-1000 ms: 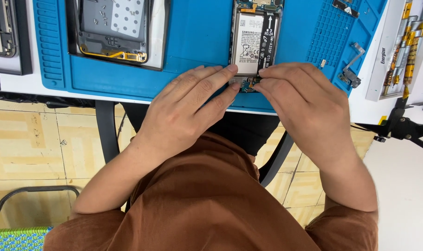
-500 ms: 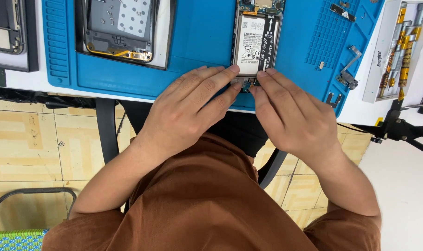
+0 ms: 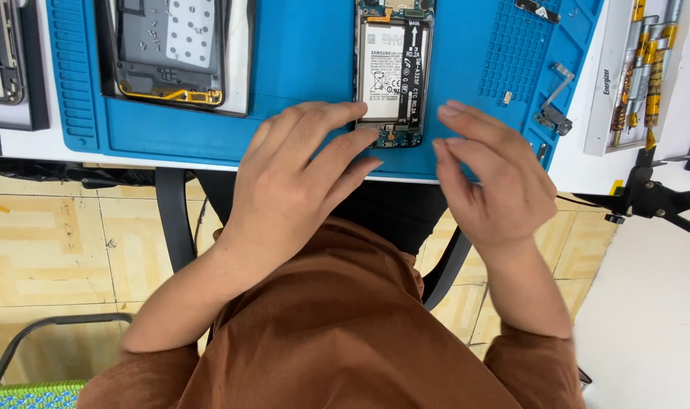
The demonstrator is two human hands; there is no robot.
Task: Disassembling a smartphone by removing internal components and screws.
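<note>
An opened phone (image 3: pixel 393 72) with its battery and circuit board exposed lies on a blue work mat (image 3: pixel 299 76). My left hand (image 3: pixel 295 178) rests flat on the mat, its fingertips touching the phone's lower left corner. My right hand (image 3: pixel 492 178) hovers to the right of the phone's lower end, fingers loosely apart and holding nothing I can see. A removed back cover (image 3: pixel 170 49) with loose screws on it lies on the mat at upper left.
Small metal parts (image 3: pixel 553 102) lie on the mat's right side. A tray of screwdrivers (image 3: pixel 644 72) stands at far right, another opened device (image 3: pixel 4 60) at far left. A black stand arm (image 3: pixel 655 197) juts out at right. My brown sleeves fill the foreground.
My right hand has lifted away from the phone's lower end and moved right. The left hand stays at the phone's corner.
</note>
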